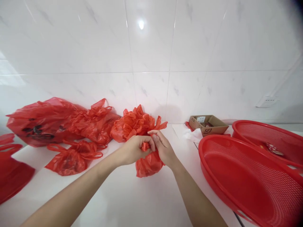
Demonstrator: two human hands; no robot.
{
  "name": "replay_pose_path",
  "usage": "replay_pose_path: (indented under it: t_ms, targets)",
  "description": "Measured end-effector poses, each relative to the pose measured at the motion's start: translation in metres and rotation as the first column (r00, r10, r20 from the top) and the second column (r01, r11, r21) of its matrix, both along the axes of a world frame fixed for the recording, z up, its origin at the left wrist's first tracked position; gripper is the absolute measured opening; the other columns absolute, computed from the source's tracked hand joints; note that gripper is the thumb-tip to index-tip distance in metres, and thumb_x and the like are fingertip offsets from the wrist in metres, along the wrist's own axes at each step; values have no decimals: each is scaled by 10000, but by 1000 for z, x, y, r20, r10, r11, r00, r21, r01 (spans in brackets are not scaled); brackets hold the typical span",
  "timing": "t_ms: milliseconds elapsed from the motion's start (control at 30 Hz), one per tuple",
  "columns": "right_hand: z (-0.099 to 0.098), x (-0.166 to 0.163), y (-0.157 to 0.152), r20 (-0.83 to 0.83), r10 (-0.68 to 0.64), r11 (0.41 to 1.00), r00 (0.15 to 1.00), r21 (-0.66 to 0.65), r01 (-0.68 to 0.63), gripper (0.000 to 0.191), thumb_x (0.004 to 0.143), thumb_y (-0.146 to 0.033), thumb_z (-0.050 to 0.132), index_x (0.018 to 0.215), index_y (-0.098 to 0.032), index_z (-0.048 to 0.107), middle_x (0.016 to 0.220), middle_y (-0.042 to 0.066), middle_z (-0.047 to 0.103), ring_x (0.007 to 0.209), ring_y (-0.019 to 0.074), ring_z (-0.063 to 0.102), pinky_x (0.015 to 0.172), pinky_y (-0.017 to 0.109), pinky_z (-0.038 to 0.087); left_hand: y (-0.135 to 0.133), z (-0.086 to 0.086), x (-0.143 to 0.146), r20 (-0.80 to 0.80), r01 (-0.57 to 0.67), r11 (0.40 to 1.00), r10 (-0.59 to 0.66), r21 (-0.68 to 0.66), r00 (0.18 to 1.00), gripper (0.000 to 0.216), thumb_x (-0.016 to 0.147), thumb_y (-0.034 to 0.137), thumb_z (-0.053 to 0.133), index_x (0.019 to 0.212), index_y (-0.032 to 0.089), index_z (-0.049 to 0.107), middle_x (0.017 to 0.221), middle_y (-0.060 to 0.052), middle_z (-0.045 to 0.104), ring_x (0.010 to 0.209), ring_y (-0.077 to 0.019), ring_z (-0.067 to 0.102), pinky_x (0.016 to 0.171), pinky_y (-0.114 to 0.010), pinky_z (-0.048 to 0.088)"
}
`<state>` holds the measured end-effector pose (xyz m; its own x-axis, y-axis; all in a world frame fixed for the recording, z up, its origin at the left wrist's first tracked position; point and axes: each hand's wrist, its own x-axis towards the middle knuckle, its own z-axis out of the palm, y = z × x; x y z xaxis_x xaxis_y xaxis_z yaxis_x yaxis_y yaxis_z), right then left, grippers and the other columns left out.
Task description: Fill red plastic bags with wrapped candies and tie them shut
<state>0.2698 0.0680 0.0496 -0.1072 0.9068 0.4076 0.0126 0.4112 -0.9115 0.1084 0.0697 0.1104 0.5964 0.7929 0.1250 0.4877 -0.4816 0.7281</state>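
Observation:
A small red plastic bag (148, 165) hangs between my two hands just above the white counter (123, 198). My left hand (134, 149) is closed around the bag's bunched neck. My right hand (163, 148) pinches the same neck from the right side, fingers pressed together. Behind them lies a crumpled bundle of red bag plastic (134, 121), and I cannot tell whether it belongs to the held bag.
More red plastic bags lie at the left: a large one (42, 121) against the tiled wall, a small tied one (72, 159), another at the edge (11, 170). Two red mesh baskets (248, 179) sit at the right, with a small cardboard box (208, 125) behind them.

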Motion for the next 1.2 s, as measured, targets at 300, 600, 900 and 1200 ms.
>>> replay_pose_path:
  t_ms: [300, 600, 900, 1200]
  targets:
    - [-7, 11, 5, -173, 337, 922, 926, -137, -361, 277, 971, -429, 433, 1029, -221, 606, 493, -61, 490, 492, 127, 484, 645, 299, 452, 2, -27, 10, 89, -203, 819, 184, 537, 979, 410, 705, -37, 423, 972, 228, 588, 1100, -33, 647, 938, -162, 628, 676, -242, 470]
    - [-12, 29, 15, 102, -189, 978, 977, 105, 179, 260, 953, -430, 434, 824, -218, 516, 785, -1, 580, 748, 149, 540, 717, 274, 416, -1, -36, 2, 90, -361, 898, 350, 250, 933, 390, 965, 413, 409, 673, 204, 561, 689, 5, 645, 637, -155, 580, 641, -273, 466]
    - [-51, 46, 57, 338, -432, 894, 836, 39, 446, 265, 955, -431, 354, 857, -237, 505, 776, 8, 641, 700, 176, 581, 683, 292, 391, -31, -106, -31, 422, -685, 703, 689, -191, 589, 481, 874, 604, 492, 837, 163, 681, 876, -82, 720, 871, -243, 675, 849, -384, 544]
    - [-67, -21, 30, 372, -329, 938, 868, 22, 346, 295, 994, -452, 234, 984, -267, 463, 802, 5, 639, 700, 204, 597, 637, 295, 365, -33, -122, 6, 587, -659, 710, 652, -249, 481, 433, 922, 583, 430, 1105, 228, 598, 1198, -100, 623, 1109, -237, 625, 875, -352, 545]
